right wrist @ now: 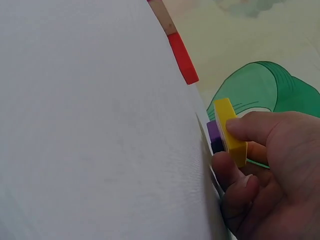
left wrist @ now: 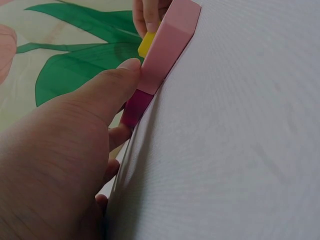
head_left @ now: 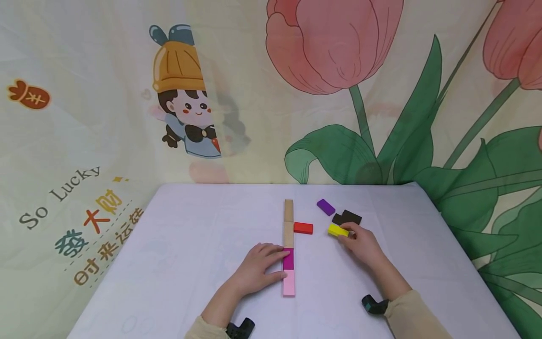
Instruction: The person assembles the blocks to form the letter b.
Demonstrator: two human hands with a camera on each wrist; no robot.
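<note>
We see the right hand (head_left: 363, 245) pinching a yellow block (head_left: 338, 230) toward the counter's (head_left: 190, 235) far right, beside a black block (head_left: 347, 217), purple block (head_left: 325, 206) and red block (head_left: 303, 228). The left hand (head_left: 258, 268) rests relaxed fingers (head_left: 277, 256) against the magenta block (head_left: 288, 258) mid-counter; only the left wrist view shows the thumb touching the pink block (left wrist: 167, 47).

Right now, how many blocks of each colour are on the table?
Natural wood: 2
Magenta: 1
Pink: 1
Red: 1
Purple: 1
Black: 1
Yellow: 1, pinched by the right hand
Total: 8 blocks
</note>
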